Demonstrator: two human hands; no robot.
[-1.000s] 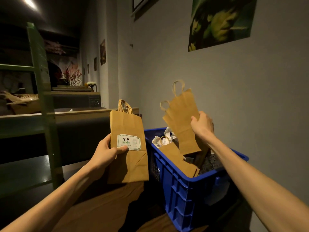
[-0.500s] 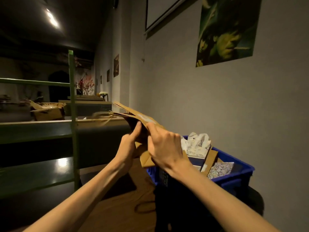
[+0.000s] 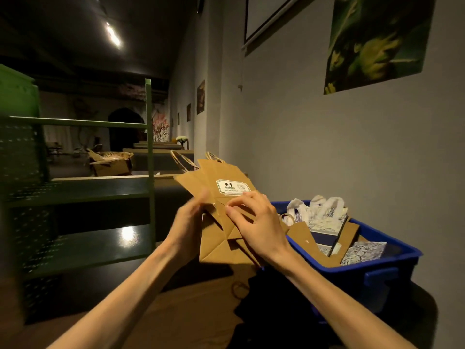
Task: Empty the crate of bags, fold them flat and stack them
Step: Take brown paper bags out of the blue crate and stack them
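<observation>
Both hands hold a fan of flat brown paper bags (image 3: 221, 217) in front of me, the top one bearing a white "9.9" label (image 3: 232, 186). My left hand (image 3: 187, 220) grips the bags' left edge. My right hand (image 3: 254, 220) lies on top with curled fingers pinching a fold of the paper. To the right, a blue plastic crate (image 3: 392, 268) holds more bags: brown ones (image 3: 302, 235) and white ones with blue print (image 3: 324, 212). Twisted paper handles stick out at the bags' far end.
A green metal shelf rack (image 3: 148, 172) stands to the left, with an open cardboard box (image 3: 110, 163) behind it. A grey wall with pictures runs along the right. A wooden table top (image 3: 191, 311) lies below my arms, with a dark object (image 3: 266, 311) beside the crate.
My right hand lifted a bag out of the crate and brought it to the bag in my left hand. Both hands now hold the bags together, tilted up so the label shows.
</observation>
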